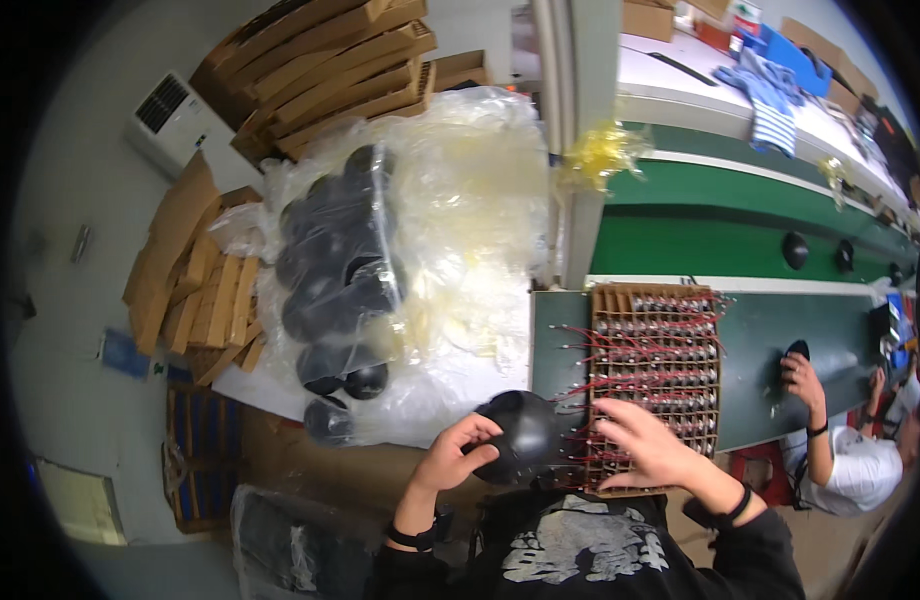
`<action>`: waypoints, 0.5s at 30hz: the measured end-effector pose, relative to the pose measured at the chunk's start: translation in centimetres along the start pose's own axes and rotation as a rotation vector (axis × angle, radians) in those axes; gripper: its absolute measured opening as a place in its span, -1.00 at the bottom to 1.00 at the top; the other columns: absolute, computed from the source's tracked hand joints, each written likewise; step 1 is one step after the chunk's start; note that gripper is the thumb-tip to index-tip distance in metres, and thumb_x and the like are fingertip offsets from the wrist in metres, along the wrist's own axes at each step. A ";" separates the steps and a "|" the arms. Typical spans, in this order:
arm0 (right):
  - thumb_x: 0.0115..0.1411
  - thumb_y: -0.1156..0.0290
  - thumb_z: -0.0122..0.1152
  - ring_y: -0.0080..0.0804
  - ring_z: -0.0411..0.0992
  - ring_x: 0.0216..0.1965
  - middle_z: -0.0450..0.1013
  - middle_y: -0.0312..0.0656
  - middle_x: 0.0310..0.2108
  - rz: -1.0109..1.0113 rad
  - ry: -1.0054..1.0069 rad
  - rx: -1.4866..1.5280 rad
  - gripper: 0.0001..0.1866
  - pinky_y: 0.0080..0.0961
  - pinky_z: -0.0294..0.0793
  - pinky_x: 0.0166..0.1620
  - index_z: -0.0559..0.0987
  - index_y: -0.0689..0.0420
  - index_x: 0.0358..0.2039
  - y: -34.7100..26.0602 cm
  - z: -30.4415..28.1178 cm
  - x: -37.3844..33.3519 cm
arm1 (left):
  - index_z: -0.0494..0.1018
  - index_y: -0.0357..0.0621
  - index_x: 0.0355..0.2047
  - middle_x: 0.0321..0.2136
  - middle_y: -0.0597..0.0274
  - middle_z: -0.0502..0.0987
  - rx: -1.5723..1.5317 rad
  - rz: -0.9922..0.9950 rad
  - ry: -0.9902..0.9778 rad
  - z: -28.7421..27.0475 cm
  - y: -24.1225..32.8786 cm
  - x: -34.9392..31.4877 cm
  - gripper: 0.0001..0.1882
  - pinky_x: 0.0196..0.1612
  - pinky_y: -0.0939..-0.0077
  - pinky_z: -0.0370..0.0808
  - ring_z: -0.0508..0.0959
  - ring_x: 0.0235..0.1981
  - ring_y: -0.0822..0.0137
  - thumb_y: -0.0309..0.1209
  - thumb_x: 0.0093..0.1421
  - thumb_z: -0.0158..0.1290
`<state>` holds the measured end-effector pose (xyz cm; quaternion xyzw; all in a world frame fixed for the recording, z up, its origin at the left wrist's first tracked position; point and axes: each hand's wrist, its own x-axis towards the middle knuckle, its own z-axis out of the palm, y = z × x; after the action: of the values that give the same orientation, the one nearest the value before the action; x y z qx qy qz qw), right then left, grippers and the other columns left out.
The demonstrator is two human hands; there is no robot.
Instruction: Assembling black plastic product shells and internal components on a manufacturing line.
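My left hand [458, 452] grips the edge of a round, glossy black shell [525, 437] between thumb and fingers, just in front of my body. My right hand [648, 447] is over the near left part of a divided cardboard tray [597, 300]. Its fingers are stretched out and apart, and I make out nothing in them. Rows of small metallic parts with red wires [655, 380] fill the tray's compartments, and the wires stick out past its sides. Whether my right fingertips touch any part cannot be made out.
Left of me, more black round shells [330, 250] lie under clear plastic sheeting [460, 220] on a white surface. Cardboard stacks [330, 70] stand behind. The tray rests on a dark green bench [760, 350]. At right, a co-worker's hand [802, 380] holds a small black piece.
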<state>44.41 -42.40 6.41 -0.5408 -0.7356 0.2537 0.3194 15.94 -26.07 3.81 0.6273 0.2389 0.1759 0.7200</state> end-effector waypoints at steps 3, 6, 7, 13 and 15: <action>-0.21 0.21 0.49 0.10 0.05 0.25 0.08 0.15 0.20 -0.226 -0.057 0.156 -0.01 -0.07 0.08 0.26 0.16 0.18 0.21 -2.7 -0.8 3.7 | 0.39 -0.28 -0.15 -0.32 0.40 0.42 -0.134 0.054 -0.303 2.2 1.9 2.4 -0.73 -0.16 0.69 0.32 0.37 -0.29 0.61 -0.39 0.21 0.11; -0.25 0.24 0.51 0.05 0.13 0.18 0.16 0.10 0.12 -0.145 0.037 0.230 0.01 -0.14 0.13 0.22 0.17 0.19 0.21 -2.2 -1.2 2.6 | 0.35 -0.30 -0.07 -0.24 0.30 0.42 -0.090 0.111 -0.162 4.3 3.7 4.5 -0.75 -0.04 0.59 0.31 0.37 -0.19 0.50 -0.47 0.26 -0.02; -0.27 0.24 0.52 0.03 0.16 0.15 0.18 0.08 0.09 -0.045 0.127 0.267 0.02 -0.17 0.15 0.20 0.17 0.19 0.20 -1.9 -1.0 1.9 | 0.35 -0.30 -0.07 -0.24 0.30 0.42 -0.088 0.123 -0.169 5.0 3.6 4.9 -0.75 -0.04 0.59 0.31 0.37 -0.19 0.50 -0.47 0.26 -0.02; -0.30 0.25 0.55 -0.11 0.17 0.13 0.08 0.03 0.10 0.264 0.808 0.491 0.15 -0.25 0.15 0.18 0.01 0.26 0.23 1.2 3.7 -1.2 | 0.08 -0.26 0.14 -0.17 0.06 0.44 -0.097 0.151 0.189 10.1 -0.6 4.5 -0.62 0.02 0.42 0.36 0.42 -0.10 0.32 -0.42 0.36 -0.21; -0.30 0.27 0.55 -0.08 0.14 0.13 0.08 0.05 0.09 0.273 0.992 0.221 0.15 -0.23 0.14 0.18 0.00 0.26 0.23 1.7 4.8 -1.6 | -0.02 -0.26 0.20 -0.08 -0.01 0.41 -0.248 0.118 0.070 13.3 -0.4 4.4 -0.54 0.06 0.37 0.34 0.41 -0.02 0.27 -0.37 0.37 -0.22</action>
<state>42.24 -43.63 1.67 -0.6501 -0.3875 0.0824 0.6485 27.04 -34.65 4.15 0.5399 0.2029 0.2679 0.7717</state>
